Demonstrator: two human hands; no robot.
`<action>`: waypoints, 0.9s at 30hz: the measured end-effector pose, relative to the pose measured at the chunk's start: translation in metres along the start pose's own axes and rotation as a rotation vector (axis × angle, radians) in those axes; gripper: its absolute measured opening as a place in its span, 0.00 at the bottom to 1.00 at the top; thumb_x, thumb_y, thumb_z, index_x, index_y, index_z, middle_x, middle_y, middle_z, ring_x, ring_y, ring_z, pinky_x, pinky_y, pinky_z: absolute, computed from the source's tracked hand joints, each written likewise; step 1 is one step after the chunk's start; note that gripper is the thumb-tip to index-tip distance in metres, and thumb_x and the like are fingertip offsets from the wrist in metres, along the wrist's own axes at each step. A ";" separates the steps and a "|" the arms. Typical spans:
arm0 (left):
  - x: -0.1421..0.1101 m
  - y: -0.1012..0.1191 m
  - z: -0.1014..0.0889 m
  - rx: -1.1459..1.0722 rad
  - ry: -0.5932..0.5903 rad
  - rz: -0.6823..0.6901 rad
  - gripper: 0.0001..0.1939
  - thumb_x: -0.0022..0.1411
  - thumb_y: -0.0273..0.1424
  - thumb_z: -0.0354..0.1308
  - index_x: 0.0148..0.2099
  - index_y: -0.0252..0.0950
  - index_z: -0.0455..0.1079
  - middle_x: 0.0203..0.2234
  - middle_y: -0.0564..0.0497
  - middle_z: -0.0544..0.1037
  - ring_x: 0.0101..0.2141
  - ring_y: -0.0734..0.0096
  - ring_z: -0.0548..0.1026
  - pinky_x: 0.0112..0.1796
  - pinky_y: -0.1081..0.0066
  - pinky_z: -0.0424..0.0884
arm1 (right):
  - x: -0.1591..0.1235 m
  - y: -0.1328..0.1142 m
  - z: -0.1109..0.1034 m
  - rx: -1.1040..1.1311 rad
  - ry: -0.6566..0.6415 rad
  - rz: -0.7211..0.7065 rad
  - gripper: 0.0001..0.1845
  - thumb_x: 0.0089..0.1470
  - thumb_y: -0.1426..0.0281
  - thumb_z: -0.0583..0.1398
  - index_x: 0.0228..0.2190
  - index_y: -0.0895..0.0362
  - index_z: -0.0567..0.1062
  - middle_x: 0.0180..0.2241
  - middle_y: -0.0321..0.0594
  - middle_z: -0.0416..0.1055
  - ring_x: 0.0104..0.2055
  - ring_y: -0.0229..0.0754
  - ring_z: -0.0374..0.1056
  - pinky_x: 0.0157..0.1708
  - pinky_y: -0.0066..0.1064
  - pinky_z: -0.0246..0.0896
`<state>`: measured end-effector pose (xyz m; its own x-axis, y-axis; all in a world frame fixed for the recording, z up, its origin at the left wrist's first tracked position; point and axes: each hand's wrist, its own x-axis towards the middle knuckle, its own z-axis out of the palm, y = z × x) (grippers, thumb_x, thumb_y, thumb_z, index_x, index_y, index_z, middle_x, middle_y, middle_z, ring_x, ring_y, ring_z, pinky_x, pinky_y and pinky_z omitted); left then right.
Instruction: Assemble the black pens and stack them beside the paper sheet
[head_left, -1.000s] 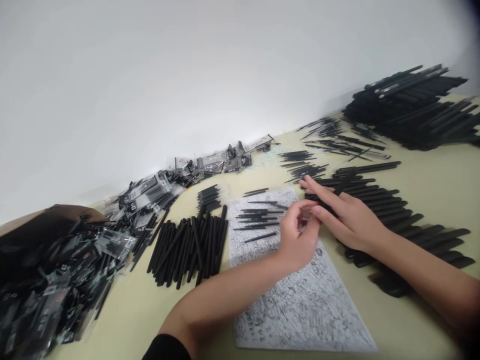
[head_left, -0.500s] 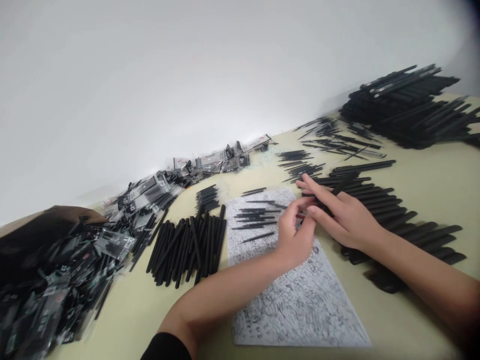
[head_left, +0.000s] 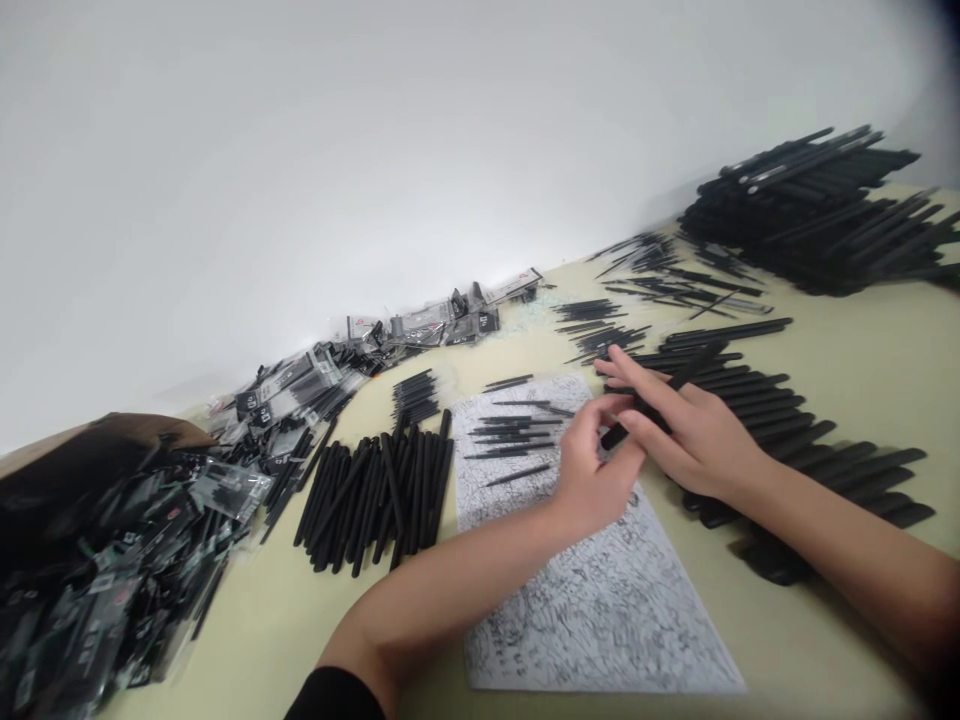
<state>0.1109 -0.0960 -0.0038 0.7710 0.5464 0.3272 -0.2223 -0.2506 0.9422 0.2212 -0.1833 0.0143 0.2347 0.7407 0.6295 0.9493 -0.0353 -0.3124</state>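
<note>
My left hand (head_left: 596, 470) and my right hand (head_left: 694, 435) meet above the right edge of a sheet of paper (head_left: 600, 620) covered in dark scribbles. Between them lies a black pen (head_left: 699, 366), slanting up to the right. Its lower end pokes out by my left thumb and fingers, which are closed around it. My right thumb and fingers press on its middle, with the fingertips stretched forward. Several thin black refills (head_left: 514, 430) rest on the upper part of the sheet. Thick black pen barrels (head_left: 787, 420) lie in a row beneath and beyond my right hand.
Left of the paper is a pile of black barrels (head_left: 375, 495), with a small bundle of refills (head_left: 415, 396) behind it. Clear printed wrappers (head_left: 285, 385) heap along the wall by a dark bag (head_left: 82, 470). A large black stack (head_left: 810, 215) stands at the back right.
The pen has shifted within my hands, and its lower end now shows between my left thumb and fingers. Both hands have barely moved.
</note>
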 end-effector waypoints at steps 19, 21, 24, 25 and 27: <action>-0.001 0.010 -0.003 0.205 -0.097 0.030 0.07 0.67 0.32 0.50 0.40 0.38 0.69 0.39 0.48 0.76 0.44 0.62 0.72 0.46 0.61 0.67 | 0.000 -0.002 -0.002 0.049 0.078 -0.012 0.32 0.64 0.66 0.49 0.66 0.50 0.46 0.56 0.46 0.69 0.48 0.44 0.73 0.37 0.35 0.72; -0.002 0.012 -0.003 0.245 -0.090 0.063 0.08 0.68 0.31 0.49 0.38 0.38 0.68 0.38 0.47 0.76 0.44 0.62 0.72 0.46 0.61 0.66 | -0.001 -0.003 -0.003 0.045 0.090 -0.007 0.32 0.64 0.66 0.49 0.66 0.49 0.46 0.55 0.45 0.69 0.48 0.44 0.74 0.34 0.34 0.72; -0.002 0.009 -0.002 0.261 -0.032 0.116 0.04 0.65 0.30 0.53 0.38 0.37 0.68 0.39 0.47 0.76 0.43 0.62 0.73 0.45 0.61 0.65 | -0.001 -0.003 -0.003 0.033 0.087 0.000 0.32 0.64 0.66 0.49 0.66 0.49 0.46 0.55 0.45 0.69 0.48 0.43 0.73 0.35 0.33 0.71; -0.002 0.007 -0.002 0.258 -0.012 0.129 0.02 0.64 0.30 0.55 0.38 0.37 0.67 0.39 0.47 0.76 0.43 0.63 0.73 0.45 0.61 0.65 | -0.001 -0.003 -0.003 0.029 0.084 0.000 0.32 0.64 0.67 0.49 0.66 0.49 0.46 0.56 0.46 0.69 0.48 0.43 0.73 0.35 0.33 0.71; -0.002 0.004 -0.001 0.242 0.024 0.138 0.03 0.61 0.29 0.58 0.38 0.37 0.66 0.40 0.48 0.76 0.43 0.63 0.73 0.46 0.62 0.65 | -0.001 -0.003 -0.003 0.026 0.083 -0.001 0.32 0.64 0.67 0.50 0.66 0.50 0.46 0.56 0.47 0.69 0.49 0.44 0.73 0.35 0.32 0.71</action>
<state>0.1080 -0.0973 -0.0003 0.7282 0.5121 0.4555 -0.1726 -0.5061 0.8450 0.2187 -0.1859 0.0167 0.2513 0.6822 0.6866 0.9440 -0.0160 -0.3296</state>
